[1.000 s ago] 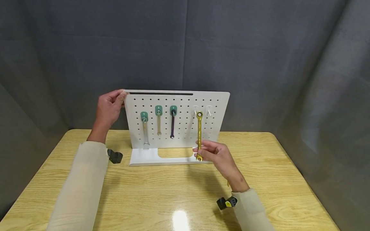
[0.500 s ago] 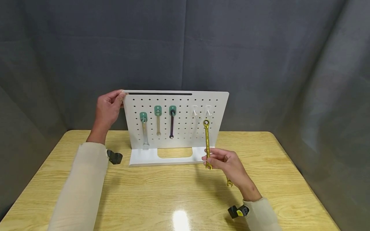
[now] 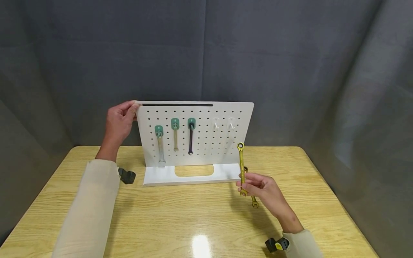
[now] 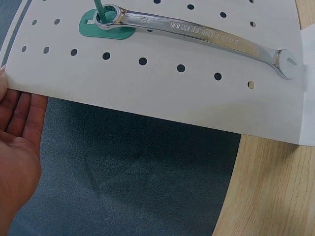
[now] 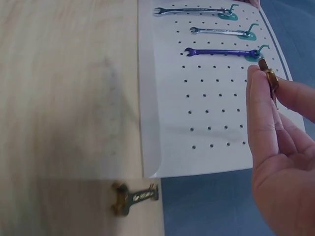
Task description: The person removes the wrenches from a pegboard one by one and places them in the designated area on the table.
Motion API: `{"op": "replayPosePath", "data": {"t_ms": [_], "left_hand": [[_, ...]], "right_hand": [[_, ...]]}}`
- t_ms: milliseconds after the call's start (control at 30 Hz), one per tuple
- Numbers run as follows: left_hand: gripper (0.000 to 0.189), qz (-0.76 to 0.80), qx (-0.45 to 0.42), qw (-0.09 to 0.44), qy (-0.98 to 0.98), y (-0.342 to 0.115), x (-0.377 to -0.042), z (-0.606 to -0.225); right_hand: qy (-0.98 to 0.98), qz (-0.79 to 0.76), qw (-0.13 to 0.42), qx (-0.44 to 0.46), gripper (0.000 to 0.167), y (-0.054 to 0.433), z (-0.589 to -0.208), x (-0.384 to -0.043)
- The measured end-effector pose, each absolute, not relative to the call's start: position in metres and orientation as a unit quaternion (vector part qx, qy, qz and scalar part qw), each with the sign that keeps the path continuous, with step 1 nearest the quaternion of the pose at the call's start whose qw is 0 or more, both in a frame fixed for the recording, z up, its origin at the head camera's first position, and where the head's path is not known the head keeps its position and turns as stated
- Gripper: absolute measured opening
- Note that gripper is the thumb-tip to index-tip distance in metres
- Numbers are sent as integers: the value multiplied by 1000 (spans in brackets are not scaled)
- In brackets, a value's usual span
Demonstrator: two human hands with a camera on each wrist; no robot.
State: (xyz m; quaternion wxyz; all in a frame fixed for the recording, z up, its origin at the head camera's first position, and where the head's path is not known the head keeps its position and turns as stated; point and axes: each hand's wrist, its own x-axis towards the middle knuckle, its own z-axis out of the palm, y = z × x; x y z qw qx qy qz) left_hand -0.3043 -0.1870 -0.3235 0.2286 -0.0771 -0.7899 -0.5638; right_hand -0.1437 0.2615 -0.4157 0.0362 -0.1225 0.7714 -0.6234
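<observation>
My right hand (image 3: 266, 191) pinches a gold ratcheting wrench (image 3: 241, 161) near its open end, ring end up. It is right of the white pegboard (image 3: 206, 159) and apart from it. Behind that hand a second gold wrench (image 3: 255, 203) is partly hidden; the right wrist view shows it lying on the table, blurred. With thumb and fingers, my left hand (image 3: 118, 122) grips the board's upper left corner. On green hooks hang a large silver wrench (image 4: 187, 29), a smaller silver wrench (image 3: 175, 139) and a purple wrench (image 3: 190, 139).
Two white hooks (image 3: 232, 125) on the board's right side bear nothing. The board's base (image 3: 161, 175) stands on a wooden table (image 3: 161, 222). A dark grey curtain (image 3: 206, 53) hangs behind and at both sides.
My right hand has moved right and toward the front, lowering the gold wrench away from the white hooks. The second gold wrench shows more now. My left hand keeps its grip on the corner.
</observation>
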Motion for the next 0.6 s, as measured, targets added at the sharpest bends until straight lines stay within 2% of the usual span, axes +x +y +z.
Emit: {"op": "replayPosePath", "data": {"t_ms": [300,600], "left_hand": [[37,-567,-82,231,-786,-187,-303,-323],[41,-555,-70,229,-796,-186,-302,-323]], "right_hand": [[764,-635,57,-98,43,280,-426,-138],[737,-667,93,-58,52,305,-438,-140]]}}
